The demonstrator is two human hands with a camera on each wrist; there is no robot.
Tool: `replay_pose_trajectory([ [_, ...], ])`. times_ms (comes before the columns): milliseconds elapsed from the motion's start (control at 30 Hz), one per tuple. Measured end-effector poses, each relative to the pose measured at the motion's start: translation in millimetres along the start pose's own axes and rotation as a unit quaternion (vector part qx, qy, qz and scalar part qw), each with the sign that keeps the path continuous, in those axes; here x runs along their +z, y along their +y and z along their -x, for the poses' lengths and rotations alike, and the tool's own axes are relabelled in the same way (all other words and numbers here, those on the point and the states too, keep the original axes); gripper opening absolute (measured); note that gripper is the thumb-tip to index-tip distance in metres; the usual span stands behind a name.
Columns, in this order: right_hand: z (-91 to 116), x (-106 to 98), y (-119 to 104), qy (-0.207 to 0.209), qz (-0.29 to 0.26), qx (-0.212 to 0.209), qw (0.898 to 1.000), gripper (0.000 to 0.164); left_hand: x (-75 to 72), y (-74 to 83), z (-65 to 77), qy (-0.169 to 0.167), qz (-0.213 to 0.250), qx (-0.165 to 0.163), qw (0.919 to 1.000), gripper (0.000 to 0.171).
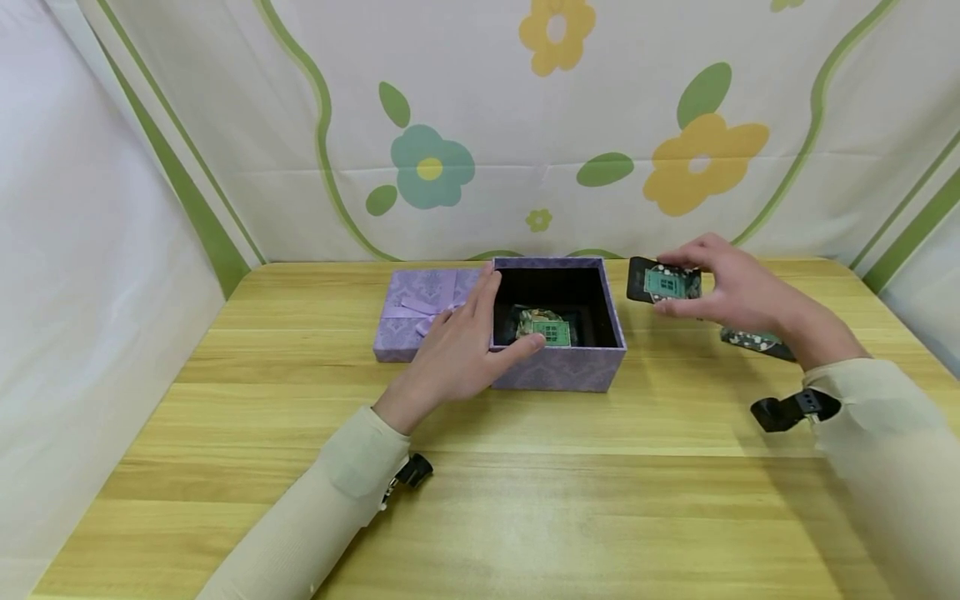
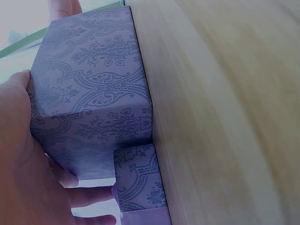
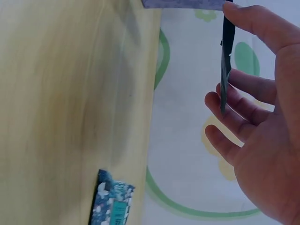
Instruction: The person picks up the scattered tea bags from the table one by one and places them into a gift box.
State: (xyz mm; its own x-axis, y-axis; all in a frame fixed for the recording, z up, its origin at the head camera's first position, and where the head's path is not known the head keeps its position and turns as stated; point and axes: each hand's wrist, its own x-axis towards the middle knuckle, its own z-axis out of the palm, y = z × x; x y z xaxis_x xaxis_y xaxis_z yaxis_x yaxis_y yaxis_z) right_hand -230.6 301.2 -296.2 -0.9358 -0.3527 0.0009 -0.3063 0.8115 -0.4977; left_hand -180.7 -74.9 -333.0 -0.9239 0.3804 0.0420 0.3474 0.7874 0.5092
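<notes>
A purple patterned gift box (image 1: 557,371) stands uncovered on the table. In its dark interior lies a small packet (image 1: 551,332) with a green label. My left hand (image 1: 461,354) rests against the box's left side, fingers extended along it and thumb over the front rim. In the left wrist view, the fingers (image 2: 91,196) look straight beside the box wall. My right hand (image 1: 738,287) pinches a flat black packet (image 1: 664,284) with a green label between thumb and fingers. It is held above the table, right of the box. Edge-on, the packet (image 3: 227,61) looks thin.
The purple box lid (image 1: 405,321) with a ribbon bow lies left of the box, partly behind my left hand. Another dark floral packet (image 1: 757,342) lies on the table beneath my right wrist. A flowered curtain (image 1: 510,125) hangs behind the wooden table (image 1: 525,500).
</notes>
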Motion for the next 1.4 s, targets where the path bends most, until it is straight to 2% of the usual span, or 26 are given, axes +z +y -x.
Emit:
replay_pose_trajectory([
  [500,-0.9,-4.1,-29.8,0.033,-0.026,-0.035,0.999,0.072,1.2,-0.5,-1.5,0.002,0.001,0.003,1.0000,0.109],
  [967,-12.2,7.6,-58.8,0.047,-0.039,-0.086,0.994,0.068,0.8,-0.3,-1.8,0.001,0.000,0.001,1.0000,0.109],
  [1133,-17.9,13.7,-70.2,0.045,-0.036,-0.102,0.993,0.067,-0.3,0.4,-1.5,0.000,0.000,0.000,1.0000,0.109],
  [1400,-26.0,25.0,-86.8,0.019,-0.036,-0.118,0.992,0.068,0.5,0.6,-3.3,-0.004,0.000,-0.005,1.0000,0.110],
])
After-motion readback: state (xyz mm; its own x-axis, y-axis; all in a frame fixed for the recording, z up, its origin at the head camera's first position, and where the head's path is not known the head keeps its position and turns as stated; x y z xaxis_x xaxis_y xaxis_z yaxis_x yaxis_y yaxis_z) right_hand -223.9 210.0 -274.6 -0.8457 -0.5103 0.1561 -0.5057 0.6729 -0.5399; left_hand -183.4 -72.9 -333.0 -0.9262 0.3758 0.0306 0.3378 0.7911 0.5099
